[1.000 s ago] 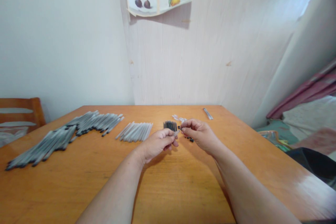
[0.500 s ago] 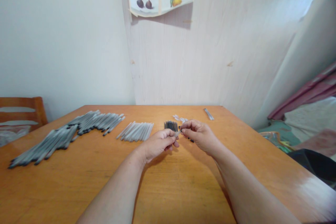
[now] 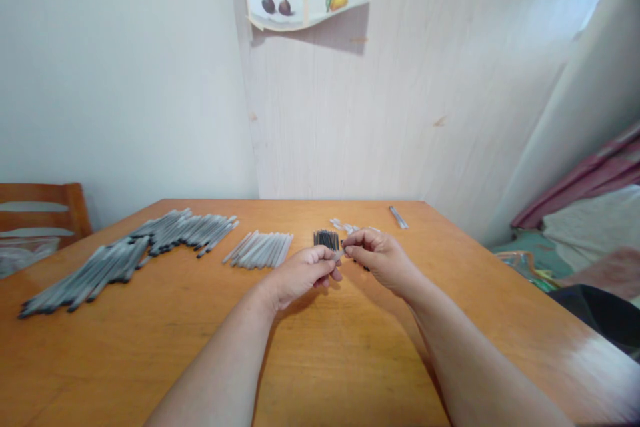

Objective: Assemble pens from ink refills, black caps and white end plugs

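My left hand (image 3: 309, 271) is closed around a translucent pen barrel (image 3: 339, 255), of which only the tip end shows past the fingers. At that end my right hand (image 3: 376, 255) pinches a small piece, mostly hidden by the thumb and forefinger. Just behind my hands lies a row of dark pen refills (image 3: 327, 239). Small clear pieces (image 3: 345, 224) are scattered behind my right hand, which partly covers some small black pieces (image 3: 367, 268). Left of my left hand, a row of frosted pen barrels (image 3: 263, 250) lies side by side.
Pens with black ends (image 3: 107, 270) lie in a long pile on the table's left side. A few clear pens (image 3: 399, 217) rest at the back right. The wooden table (image 3: 320, 373) meets the wall; a chair (image 3: 75, 213) stands left and a black container (image 3: 595, 313) right.
Both hands stay in nearly the same place. The black piece that showed at my right fingertips is now less visible, at the end of the barrel. The view has shifted very slightly.
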The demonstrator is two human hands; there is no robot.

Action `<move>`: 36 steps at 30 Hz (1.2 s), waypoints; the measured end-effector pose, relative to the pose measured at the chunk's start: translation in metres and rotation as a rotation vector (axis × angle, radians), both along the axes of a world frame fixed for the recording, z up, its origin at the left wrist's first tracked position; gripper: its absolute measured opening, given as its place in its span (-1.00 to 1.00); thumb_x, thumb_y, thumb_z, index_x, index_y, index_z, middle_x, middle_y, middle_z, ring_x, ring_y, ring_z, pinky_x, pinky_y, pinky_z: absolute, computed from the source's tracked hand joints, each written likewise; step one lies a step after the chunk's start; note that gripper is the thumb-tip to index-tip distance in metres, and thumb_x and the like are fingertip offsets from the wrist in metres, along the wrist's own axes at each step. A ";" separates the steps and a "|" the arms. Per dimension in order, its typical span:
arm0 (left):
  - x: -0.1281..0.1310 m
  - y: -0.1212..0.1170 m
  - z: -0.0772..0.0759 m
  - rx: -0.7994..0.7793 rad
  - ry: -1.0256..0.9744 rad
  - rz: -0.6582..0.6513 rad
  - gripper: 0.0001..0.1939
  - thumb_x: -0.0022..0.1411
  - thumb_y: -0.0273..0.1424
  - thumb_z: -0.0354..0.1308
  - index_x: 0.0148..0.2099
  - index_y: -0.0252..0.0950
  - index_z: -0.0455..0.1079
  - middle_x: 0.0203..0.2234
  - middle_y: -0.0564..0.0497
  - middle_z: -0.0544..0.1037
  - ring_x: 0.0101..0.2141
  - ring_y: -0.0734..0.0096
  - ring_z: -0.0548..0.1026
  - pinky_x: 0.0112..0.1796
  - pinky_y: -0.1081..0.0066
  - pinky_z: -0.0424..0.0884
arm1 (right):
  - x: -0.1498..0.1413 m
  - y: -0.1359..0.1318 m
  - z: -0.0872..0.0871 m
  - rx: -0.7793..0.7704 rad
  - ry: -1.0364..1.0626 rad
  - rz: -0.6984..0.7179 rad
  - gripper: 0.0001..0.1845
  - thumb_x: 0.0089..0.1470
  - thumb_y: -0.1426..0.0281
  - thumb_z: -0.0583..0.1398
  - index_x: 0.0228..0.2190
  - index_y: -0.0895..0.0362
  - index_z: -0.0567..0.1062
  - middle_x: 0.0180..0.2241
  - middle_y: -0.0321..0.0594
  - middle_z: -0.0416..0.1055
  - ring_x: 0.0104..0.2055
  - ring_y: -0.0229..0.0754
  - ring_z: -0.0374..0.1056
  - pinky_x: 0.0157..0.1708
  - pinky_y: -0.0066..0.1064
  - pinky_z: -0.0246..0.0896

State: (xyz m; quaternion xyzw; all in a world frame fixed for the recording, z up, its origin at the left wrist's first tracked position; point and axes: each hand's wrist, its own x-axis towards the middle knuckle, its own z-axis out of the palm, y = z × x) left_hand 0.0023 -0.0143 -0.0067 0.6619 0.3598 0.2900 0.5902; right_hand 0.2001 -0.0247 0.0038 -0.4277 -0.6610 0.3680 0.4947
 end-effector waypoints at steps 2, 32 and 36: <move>0.000 0.000 0.000 -0.004 -0.001 -0.003 -0.70 0.23 -0.19 0.15 -0.14 -0.34 0.36 -0.30 -0.09 0.54 -0.46 0.53 0.34 -0.41 0.47 0.20 | 0.000 0.000 0.000 -0.005 -0.003 0.002 -0.83 -0.04 0.30 0.26 -0.39 0.14 0.50 -0.47 -0.31 0.41 -0.45 -0.30 0.24 -0.43 -0.42 0.14; 0.002 0.001 -0.003 0.022 0.011 -0.004 -0.67 0.24 -0.19 0.15 -0.10 -0.35 0.39 -0.30 -0.08 0.54 -0.46 0.53 0.36 -0.40 0.46 0.17 | 0.007 0.000 -0.001 -0.047 -0.013 0.103 -0.67 0.08 0.12 0.22 -0.47 0.15 0.44 -0.51 -0.29 0.39 -0.51 -0.33 0.21 -0.50 -0.44 0.12; 0.003 0.002 -0.004 0.023 0.014 -0.003 -0.68 0.24 -0.19 0.15 -0.11 -0.34 0.39 -0.29 -0.08 0.54 -0.46 0.53 0.35 -0.39 0.45 0.20 | 0.006 0.000 0.000 -0.059 -0.073 0.058 -0.64 0.08 0.10 0.21 -0.48 0.14 0.41 -0.54 -0.30 0.36 -0.54 -0.32 0.20 -0.52 -0.44 0.10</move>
